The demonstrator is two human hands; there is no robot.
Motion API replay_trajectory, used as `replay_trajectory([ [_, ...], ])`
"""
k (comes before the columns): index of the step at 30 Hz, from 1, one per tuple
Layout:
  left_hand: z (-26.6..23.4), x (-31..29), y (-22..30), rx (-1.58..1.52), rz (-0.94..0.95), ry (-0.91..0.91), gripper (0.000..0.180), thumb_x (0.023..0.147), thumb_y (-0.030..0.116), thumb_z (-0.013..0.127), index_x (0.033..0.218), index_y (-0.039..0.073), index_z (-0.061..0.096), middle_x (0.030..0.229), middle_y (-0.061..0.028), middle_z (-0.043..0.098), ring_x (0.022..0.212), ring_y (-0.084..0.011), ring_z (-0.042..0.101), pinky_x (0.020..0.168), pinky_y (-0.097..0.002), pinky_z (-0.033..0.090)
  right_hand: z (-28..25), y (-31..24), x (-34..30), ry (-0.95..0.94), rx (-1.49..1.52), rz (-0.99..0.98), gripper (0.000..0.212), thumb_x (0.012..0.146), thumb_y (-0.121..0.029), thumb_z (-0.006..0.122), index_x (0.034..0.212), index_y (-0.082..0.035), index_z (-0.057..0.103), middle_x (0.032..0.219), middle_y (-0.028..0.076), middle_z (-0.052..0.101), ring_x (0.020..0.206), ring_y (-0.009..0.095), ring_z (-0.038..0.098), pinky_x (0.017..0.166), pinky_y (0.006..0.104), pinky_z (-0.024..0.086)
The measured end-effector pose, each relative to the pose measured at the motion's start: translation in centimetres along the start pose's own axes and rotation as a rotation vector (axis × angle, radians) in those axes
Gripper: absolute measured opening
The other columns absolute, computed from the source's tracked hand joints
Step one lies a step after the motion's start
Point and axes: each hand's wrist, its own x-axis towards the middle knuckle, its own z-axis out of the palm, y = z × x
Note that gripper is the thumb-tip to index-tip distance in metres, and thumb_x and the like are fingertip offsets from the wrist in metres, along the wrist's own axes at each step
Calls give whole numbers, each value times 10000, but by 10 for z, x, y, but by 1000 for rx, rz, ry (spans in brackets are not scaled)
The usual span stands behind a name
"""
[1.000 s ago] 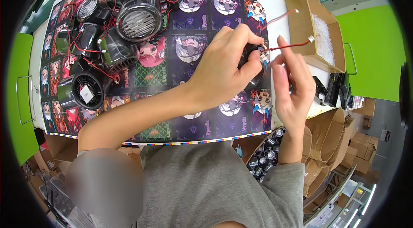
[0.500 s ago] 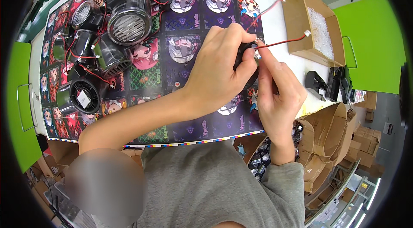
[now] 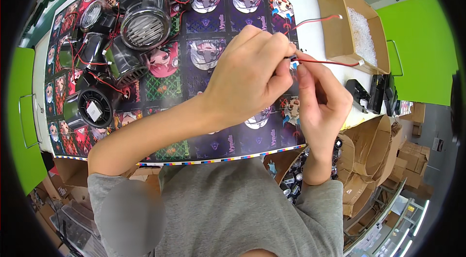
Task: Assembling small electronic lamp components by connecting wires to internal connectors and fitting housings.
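Observation:
My left hand (image 3: 250, 75) is closed over the printed sheet (image 3: 194, 133). Its fingers curl round a small black part (image 3: 291, 57), mostly hidden by the hand. From this part a red wire (image 3: 330, 62) with a white plug at its end runs right, and a red-and-white wire (image 3: 313, 20) with a similar plug runs up and right. Against the left hand's fingertips, my right hand (image 3: 324, 99) is closed in a pinch at the near end of the red wire. Exactly what sits between those fingertips is too small to tell.
Clear-and-black housings (image 3: 143, 26) with red wires are heaped at the left; one fan-like round housing (image 3: 95, 107) lies nearest. A cardboard box (image 3: 340, 34) of clear small pieces stands right, with black parts (image 3: 369, 94) nearer. Below the table edge are open cartons (image 3: 364, 145).
My right hand has shifted slightly right, and both wires have swung right and lower. The round black part seen between the hands before is now mostly hidden behind my left hand.

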Motion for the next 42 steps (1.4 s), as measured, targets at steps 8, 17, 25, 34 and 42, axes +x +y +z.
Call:
replay_trajectory([
  [8,-8,2,-2,-269,-197,-108,183,794,99,537,959,19,532,821,-107,565,769,-265,495,702,-354,414,-43,20,26,-347,389,323,219,886,-94,552,1079,-23,629,633,-62,490,520,-1,375,440,164,265],
  [17,-32,5,5,-175,-316,-342,218,753,69,664,955,43,586,818,-34,570,710,-128,554,635,-240,442,-104,84,89,-51,-258,75,173,866,-71,518,976,14,622,684,23,543,573,73,443,526,219,363],
  [25,-30,12,24,-227,-374,-260,300,793,-4,599,1061,10,466,792,-53,653,761,-90,607,668,-223,459,-104,149,130,-466,-628,148,181,715,-120,639,798,40,633,692,163,620,633,237,600,619,330,463],
  [34,-32,31,11,-752,-521,-93,365,901,-17,462,1207,24,267,979,-214,624,881,-197,628,827,-291,488,-98,139,128,-165,-625,27,172,697,-128,622,743,38,607,644,164,595,578,239,568,597,331,467],
  [42,-32,39,0,-707,-464,-88,372,914,10,450,1209,60,229,917,-193,621,579,-102,553,547,-213,451,-60,10,103,-176,237,-48,86,760,-11,614,833,35,607,775,38,633,678,46,571,616,173,454],
])
